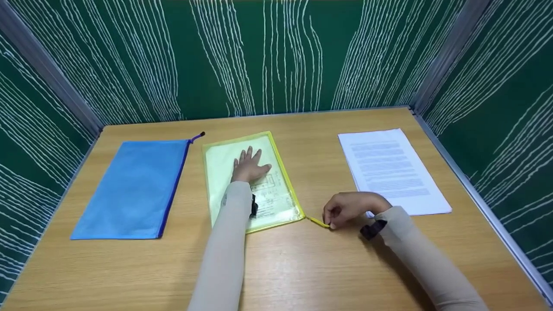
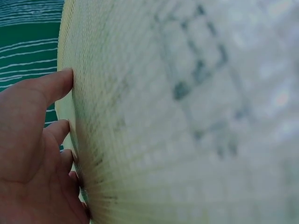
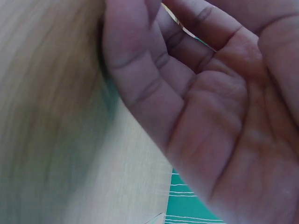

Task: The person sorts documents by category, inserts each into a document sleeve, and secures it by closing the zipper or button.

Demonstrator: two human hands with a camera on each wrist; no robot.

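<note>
Centrally, a translucent, yellow-edged plastic mesh pouch [image 1: 285, 190] lay around printed white paper [image 1: 265, 201], beneath a person's left hand [image 1: 250, 167], its fingers spread apart; right of centre, the right hand [image 1: 352, 207] pinched the pouch's slim yellow pull tab [image 1: 317, 222]. The pouch appeared light, pliable and slightly slippery, best gripped along its edge. A wood-grain tabletop [image 1: 293, 268] spanned the lower frame, below green, white-streaked walls [image 1: 185, 65].

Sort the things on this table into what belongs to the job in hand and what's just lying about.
Seemingly in the job:
yellow-edged mesh zip pouch, under the left hand
its yellow pull tab, pinched by the right hand

Apparently just lying about, held by neither hand:
blue zip pouch
stack of printed sheets
</note>
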